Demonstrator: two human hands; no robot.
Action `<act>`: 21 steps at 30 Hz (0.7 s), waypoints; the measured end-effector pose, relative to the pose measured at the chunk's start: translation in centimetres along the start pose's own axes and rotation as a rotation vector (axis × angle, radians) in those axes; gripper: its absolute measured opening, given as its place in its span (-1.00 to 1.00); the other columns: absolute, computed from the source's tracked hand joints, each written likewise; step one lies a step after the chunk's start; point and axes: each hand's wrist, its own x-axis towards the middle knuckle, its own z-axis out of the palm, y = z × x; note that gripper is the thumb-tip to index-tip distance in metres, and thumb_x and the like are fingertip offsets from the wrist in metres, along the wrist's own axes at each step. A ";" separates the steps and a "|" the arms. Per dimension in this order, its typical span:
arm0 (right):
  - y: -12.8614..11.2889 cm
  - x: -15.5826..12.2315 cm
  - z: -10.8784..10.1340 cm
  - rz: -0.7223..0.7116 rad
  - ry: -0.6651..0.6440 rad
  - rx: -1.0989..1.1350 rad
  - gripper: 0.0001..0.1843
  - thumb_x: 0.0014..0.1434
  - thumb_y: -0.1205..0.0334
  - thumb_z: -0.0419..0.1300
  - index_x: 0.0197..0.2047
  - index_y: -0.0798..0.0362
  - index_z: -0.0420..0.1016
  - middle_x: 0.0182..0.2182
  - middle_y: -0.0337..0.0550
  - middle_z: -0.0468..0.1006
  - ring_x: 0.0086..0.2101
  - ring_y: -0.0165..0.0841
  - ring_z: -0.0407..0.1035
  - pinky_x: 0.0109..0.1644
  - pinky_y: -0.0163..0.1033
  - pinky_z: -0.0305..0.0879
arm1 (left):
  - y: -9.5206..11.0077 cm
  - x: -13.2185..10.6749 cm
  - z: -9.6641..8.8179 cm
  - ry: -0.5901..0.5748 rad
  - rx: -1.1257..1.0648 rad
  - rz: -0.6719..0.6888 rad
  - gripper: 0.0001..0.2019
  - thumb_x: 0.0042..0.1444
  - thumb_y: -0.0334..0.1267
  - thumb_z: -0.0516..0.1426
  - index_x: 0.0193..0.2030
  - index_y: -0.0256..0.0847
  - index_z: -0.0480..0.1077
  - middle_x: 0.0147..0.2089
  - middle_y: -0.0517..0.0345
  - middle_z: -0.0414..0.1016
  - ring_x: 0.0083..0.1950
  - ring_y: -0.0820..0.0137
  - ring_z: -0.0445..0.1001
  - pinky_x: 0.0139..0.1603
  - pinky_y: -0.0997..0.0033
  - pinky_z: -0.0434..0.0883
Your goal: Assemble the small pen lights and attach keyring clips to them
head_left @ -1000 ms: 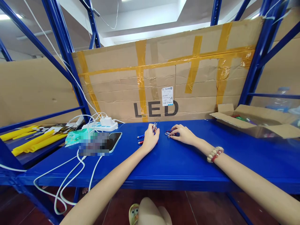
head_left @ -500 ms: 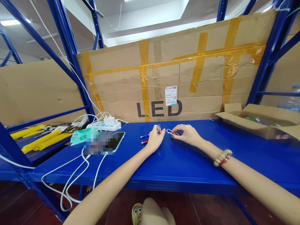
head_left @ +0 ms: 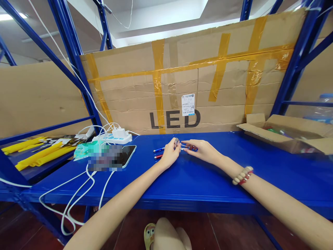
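Note:
Near the middle of the blue shelf top (head_left: 208, 180), my left hand (head_left: 170, 155) is closed on a small silver metal piece (head_left: 176, 141) that pokes up between thumb and fingers. A slim blue metal tube (head_left: 158, 150) and a slim red tube (head_left: 158, 157) stick out to its left; their other ends are hidden behind the hand, and whether it touches them I cannot tell. My right hand (head_left: 204, 151) pinches a silver clip (head_left: 184, 148) with small dark, shiny parts (head_left: 193, 148) attached. The clip's end reaches the left fingertips, close to the silver piece.
To the left lie a phone (head_left: 128, 156), a white power strip (head_left: 114, 138) with chargers, white cables (head_left: 78, 194) hanging over the front edge, and yellow packages (head_left: 52, 155). An open cardboard box (head_left: 281, 139) stands right. A large cardboard sheet (head_left: 125, 97) forms the back.
My right hand has moved left with the clip, closing the gap to my left hand. The left hand keeps its grip on the silver piece. The view has shifted slightly.

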 end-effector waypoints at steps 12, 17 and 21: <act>-0.8 0.2 0.2 -0.069 -0.211 -0.232 -0.76 0.25 0.25 -0.05 -0.15 0.11 0.40 -0.35 -0.08 0.46 -0.39 -0.35 0.36 -0.31 -0.30 0.20 | -0.5 -0.1 0.1 -0.013 0.041 0.041 -0.81 0.12 -0.31 -0.03 -0.48 -0.20 0.03 -0.52 0.28 0.16 -0.48 0.52 0.14 -0.40 0.50 0.13; -0.9 0.1 -0.1 -0.062 -0.187 -0.152 -0.76 0.24 0.24 -0.04 -0.17 0.10 0.42 -0.38 -0.10 0.46 -0.41 -0.37 0.34 -0.32 -0.31 0.18 | -0.4 -0.2 0.1 -0.018 0.043 0.066 -0.80 0.13 -0.29 -0.04 -0.48 -0.20 0.03 -0.53 0.28 0.15 -0.48 0.52 0.13 -0.41 0.50 0.13; -0.7 0.0 -0.1 -0.069 -0.155 -0.134 -0.74 0.24 0.22 -0.03 -0.15 0.09 0.43 -0.38 -0.09 0.46 -0.39 -0.37 0.34 -0.31 -0.32 0.17 | -0.2 -0.2 0.0 -0.012 0.045 0.071 -0.81 0.13 -0.29 -0.04 -0.48 -0.21 0.03 -0.53 0.29 0.15 -0.48 0.52 0.13 -0.42 0.50 0.13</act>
